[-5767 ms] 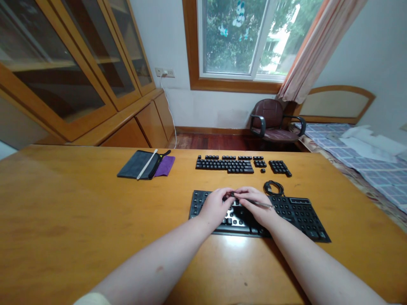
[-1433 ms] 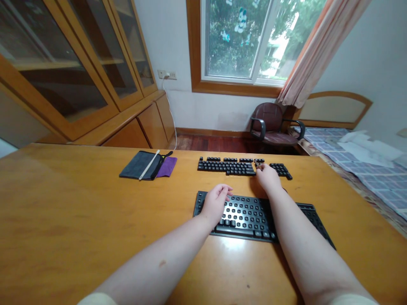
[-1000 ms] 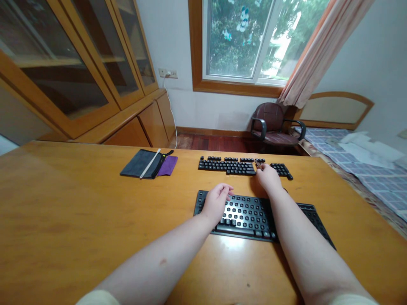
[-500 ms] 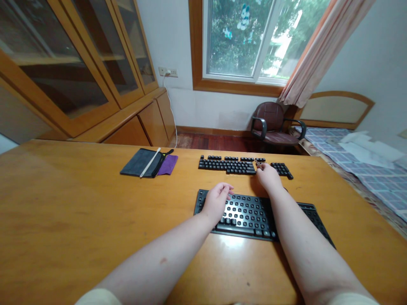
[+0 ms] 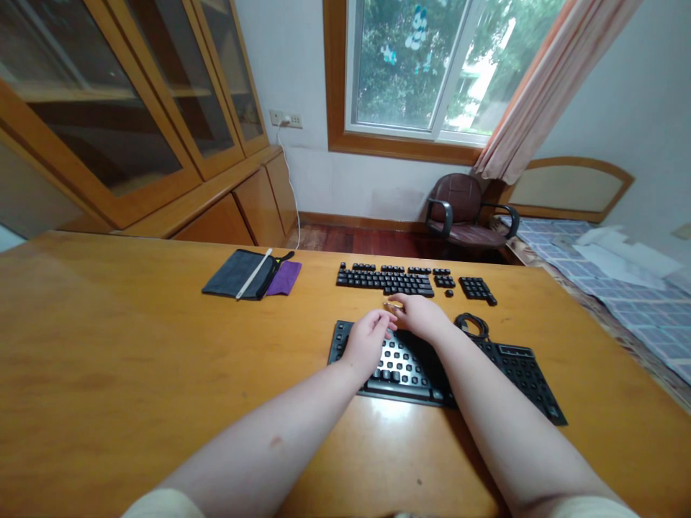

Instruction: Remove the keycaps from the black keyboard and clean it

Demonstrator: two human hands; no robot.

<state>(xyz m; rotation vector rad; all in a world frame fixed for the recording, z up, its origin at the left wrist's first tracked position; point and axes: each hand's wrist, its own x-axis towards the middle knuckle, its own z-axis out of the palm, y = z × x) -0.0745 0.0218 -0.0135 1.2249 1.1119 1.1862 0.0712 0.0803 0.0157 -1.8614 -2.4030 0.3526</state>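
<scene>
A person's two hands come close at the top edge of a black keyboard (image 5: 406, 367), which lies lengthwise on a wooden surface (image 5: 162, 360) with rows of key posts bare. The right hand (image 5: 424, 315) pinches a slim metal tool (image 5: 396, 306), tip toward 9 o'clock; whether these are tweezers is hard to tell. The left hand (image 5: 368, 339), fingers loosely curled, rests toward 10 o'clock of the keyboard's middle; whether its fingertips grip anything, or meet the other hand, cannot be told from here.

At 11 o'clock, loose keycaps (image 5: 372, 279) sit in ordered rows; at 1 o'clock are the number-pad keycaps (image 5: 476, 289) and, nearer in, a coiled cable (image 5: 475, 317). Off at 10 o'clock, a white stick (image 5: 253, 275) crosses a dark zip pouch (image 5: 229, 273), a purple cloth (image 5: 285, 278) at its 3 o'clock side.

The step in hand appears to be tool work, key by key. The next move seemingly calls for a precise pinch, the tip lined up with one key, the left hand steadying the keyboard.
</scene>
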